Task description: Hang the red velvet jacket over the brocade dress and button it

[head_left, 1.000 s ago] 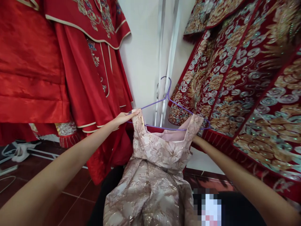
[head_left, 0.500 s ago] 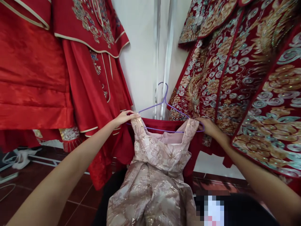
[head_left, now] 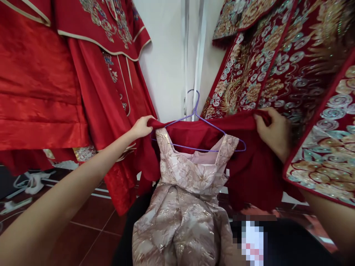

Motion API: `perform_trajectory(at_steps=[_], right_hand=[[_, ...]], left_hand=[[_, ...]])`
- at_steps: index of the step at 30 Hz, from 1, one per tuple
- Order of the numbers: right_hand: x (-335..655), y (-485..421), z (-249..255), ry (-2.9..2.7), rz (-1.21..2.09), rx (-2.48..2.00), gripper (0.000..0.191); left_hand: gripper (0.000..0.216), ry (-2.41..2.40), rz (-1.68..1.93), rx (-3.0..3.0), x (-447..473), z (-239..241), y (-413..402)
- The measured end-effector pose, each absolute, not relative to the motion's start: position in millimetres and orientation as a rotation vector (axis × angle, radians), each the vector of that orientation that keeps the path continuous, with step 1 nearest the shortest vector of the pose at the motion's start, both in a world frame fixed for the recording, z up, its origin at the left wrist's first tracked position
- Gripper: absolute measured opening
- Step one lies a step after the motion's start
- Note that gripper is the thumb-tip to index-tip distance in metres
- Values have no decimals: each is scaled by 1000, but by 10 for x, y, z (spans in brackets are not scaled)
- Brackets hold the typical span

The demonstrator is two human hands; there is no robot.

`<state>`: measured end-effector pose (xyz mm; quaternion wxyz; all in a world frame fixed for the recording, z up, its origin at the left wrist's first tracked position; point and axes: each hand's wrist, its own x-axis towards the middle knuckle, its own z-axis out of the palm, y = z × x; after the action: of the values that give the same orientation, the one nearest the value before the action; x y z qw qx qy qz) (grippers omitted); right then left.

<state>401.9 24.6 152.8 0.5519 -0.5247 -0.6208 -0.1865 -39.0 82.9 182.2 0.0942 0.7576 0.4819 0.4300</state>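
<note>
Between my arms, a pink and gold brocade dress (head_left: 191, 173) hangs by its wide straps on a purple wire hanger (head_left: 195, 111). My left hand (head_left: 142, 127) is closed on the edge of a dark red cloth (head_left: 210, 127), just beyond the dress's left strap. My right hand (head_left: 273, 129) pinches the same cloth farther out to the right, thumb and fingers together. The cloth stretches between both hands behind the hanger, and its lower part drops behind the dress. The dress's skirt runs down toward my lap.
Red garments with pale piping (head_left: 102, 74) hang on the left. Heavily embroidered red garments (head_left: 257, 74) hang close on the right, one panel overlapping my right forearm. A white upright pole (head_left: 195, 55) stands behind the hanger. White shoes (head_left: 34, 183) lie low at left on the tiled floor (head_left: 97, 229).
Both hands have moved from the dress's straps to the dark red cloth behind it. My right hand has shifted right and up, and the cloth is now raised and spread wide.
</note>
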Motion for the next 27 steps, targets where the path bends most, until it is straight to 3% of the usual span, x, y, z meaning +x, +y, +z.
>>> perform_trajectory(at_steps=[5,15,21,27], right_hand=[[3812,-102,1525,-1610,-489,-1433,23],[3356,14,1292,-2072,-43,-1422,21],[2688,19,1153,-2113,172,-1189,18],[2284,-110,1060,-2124,155,-1131,17]], left_hand=[[29,1771,1058,2432,-467,1712,617],[16,1873,781,2645,-198,1378,467],[9,1614,1034,2553,424,1410,300],[19,1463,827,2663,728,1324,117]])
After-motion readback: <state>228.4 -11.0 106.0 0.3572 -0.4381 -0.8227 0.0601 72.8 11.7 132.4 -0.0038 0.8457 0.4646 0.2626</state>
